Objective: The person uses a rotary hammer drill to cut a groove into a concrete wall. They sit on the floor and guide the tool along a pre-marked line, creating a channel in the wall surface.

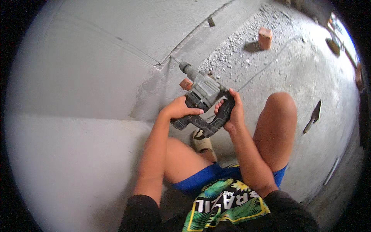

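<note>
A grey and black rotary hammer drill (206,91) points up and to the left, toward the wall (96,89). Its bit tip meets the wall at the end of a straight groove (189,38) cut low in the surface. My left hand (179,108) grips the side of the drill's body, thumb across the casing, while most of its fingers are hidden behind. Around the black rear handle my right hand (235,110) is closed, its fingers curled near the trigger. Both hands hold the drill; I cannot tell whether the bit is turning.
Grey rubble (235,50) lies along the wall's foot. One brick (265,38) stands on the floor, and a brick piece (186,84) sits beside the drill. A cable (270,62) runs across the floor. A pointed trowel (313,116) lies right of my bent knee.
</note>
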{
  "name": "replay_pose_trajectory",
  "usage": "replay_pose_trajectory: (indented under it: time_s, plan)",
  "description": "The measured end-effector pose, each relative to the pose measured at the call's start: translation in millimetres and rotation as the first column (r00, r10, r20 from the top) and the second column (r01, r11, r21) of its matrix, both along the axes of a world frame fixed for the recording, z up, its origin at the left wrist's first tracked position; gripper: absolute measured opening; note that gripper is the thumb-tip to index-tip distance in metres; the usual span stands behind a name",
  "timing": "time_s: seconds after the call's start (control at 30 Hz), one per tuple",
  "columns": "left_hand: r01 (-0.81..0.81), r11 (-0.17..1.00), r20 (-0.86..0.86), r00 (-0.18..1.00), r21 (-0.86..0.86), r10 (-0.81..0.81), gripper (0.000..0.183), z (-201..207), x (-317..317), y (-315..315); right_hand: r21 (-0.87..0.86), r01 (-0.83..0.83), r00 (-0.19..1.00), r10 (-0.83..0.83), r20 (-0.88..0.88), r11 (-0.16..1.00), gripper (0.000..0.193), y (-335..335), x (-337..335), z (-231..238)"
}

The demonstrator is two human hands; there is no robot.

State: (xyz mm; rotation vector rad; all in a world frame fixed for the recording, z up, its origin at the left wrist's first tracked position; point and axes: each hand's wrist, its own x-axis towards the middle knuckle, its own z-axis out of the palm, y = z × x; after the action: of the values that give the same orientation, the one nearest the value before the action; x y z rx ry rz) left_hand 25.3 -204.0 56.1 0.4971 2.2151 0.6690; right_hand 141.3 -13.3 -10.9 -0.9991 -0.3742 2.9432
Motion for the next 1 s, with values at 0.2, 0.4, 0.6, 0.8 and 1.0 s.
replay_pose_trajectory:
  time_s: [0.2, 0.4, 0.6, 0.8, 1.0]
  plan:
    - [-0.028, 1.0, -0.049, 0.998, 0.003, 0.028, 0.084, 3.2, -37.5, -60.9, 0.117, 0.018, 0.998, -0.026, 0.062, 0.993, 0.046, -64.0, -43.1, 18.4]
    - [-0.02, 0.999, -0.037, 0.999, -0.03, 0.019, 0.097, -8.9, -53.0, -120.9, 0.22, -0.02, 0.993, -0.006, 0.115, 0.975, 0.048, -120.7, -60.3, 7.0]
    - [0.004, 0.997, -0.019, 1.0, -0.078, -0.006, 0.1, 14.0, -51.3, -133.8, 0.225, -0.003, 0.99, -0.029, 0.141, 0.974, 0.048, -135.8, -59.4, 36.6]
    - [0.02, 0.999, -0.064, 0.998, -0.047, -0.023, 0.09, 3.8, -60.5, -163.7, 0.229, 0.0, 0.991, -0.031, 0.13, 0.973, 0.049, -165.7, -61.4, 45.3]
    - [0.024, 1.0, -0.095, 0.995, -0.019, -0.025, 0.086, -27.1, -58.1, -199.6, 0.26, 0.018, 0.988, -0.057, 0.141, 0.965, 0.051, -201.9, -57.1, 33.1]
